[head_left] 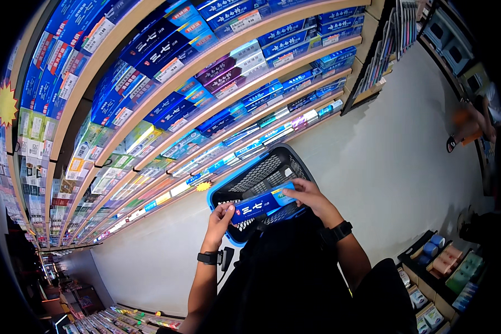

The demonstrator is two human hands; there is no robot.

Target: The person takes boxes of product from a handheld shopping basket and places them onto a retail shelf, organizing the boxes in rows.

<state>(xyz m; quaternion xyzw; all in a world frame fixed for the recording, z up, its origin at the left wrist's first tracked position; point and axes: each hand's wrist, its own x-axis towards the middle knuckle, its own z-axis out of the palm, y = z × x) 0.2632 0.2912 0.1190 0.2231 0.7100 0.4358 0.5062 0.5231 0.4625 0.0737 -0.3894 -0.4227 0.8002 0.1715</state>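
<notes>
Both hands grip a long blue carton (256,206) with a lighter blue and yellow end, held over a dark mesh shopping basket (264,166) with a blue rim on the floor. My left hand (221,221) pinches the carton's left end between thumb and fingers; a black band circles that wrist. My right hand (306,196) is closed on the other end, thumb on the printed face, with a black band on its wrist too. Part of the basket is hidden behind the carton and my dark clothing.
Tiered shelves (284,67) of toothpaste-like cartons curve across the top and left, above the pale floor (373,178). A display of thin packs (378,75) stands at upper right. Another person's leg (462,131) shows at right. Lower right holds bins of goods (448,261).
</notes>
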